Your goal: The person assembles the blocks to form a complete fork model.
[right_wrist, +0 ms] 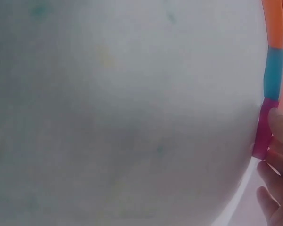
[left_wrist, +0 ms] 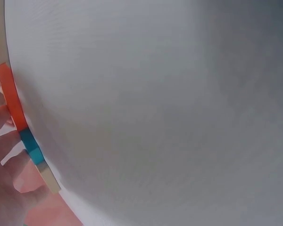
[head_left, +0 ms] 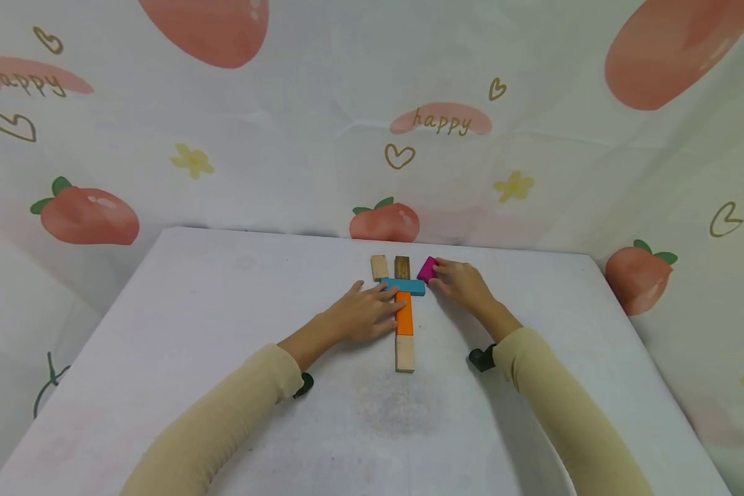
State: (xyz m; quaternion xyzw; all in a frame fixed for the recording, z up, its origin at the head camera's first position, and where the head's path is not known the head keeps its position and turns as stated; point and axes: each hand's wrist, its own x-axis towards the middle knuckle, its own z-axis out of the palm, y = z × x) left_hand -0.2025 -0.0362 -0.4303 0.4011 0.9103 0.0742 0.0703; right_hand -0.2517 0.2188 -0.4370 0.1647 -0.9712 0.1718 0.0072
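Note:
On the white table several wooden blocks lie in a cross-like layout. A blue block runs crosswise, with a dark brown block beyond it and an orange block on the near side. Below the orange one is a plain wood block. Another plain block lies at the upper left of the blue block. My left hand has its fingers spread, the tips touching the blue and orange blocks. With thumb and fingers, my right hand pinches a tilted magenta block near the blue block's right end.
The white tabletop extends on both sides of the blocks. Behind it hangs a white cloth printed with fruit, hearts and flowers. Dark wrist-worn devices show beneath both sleeves.

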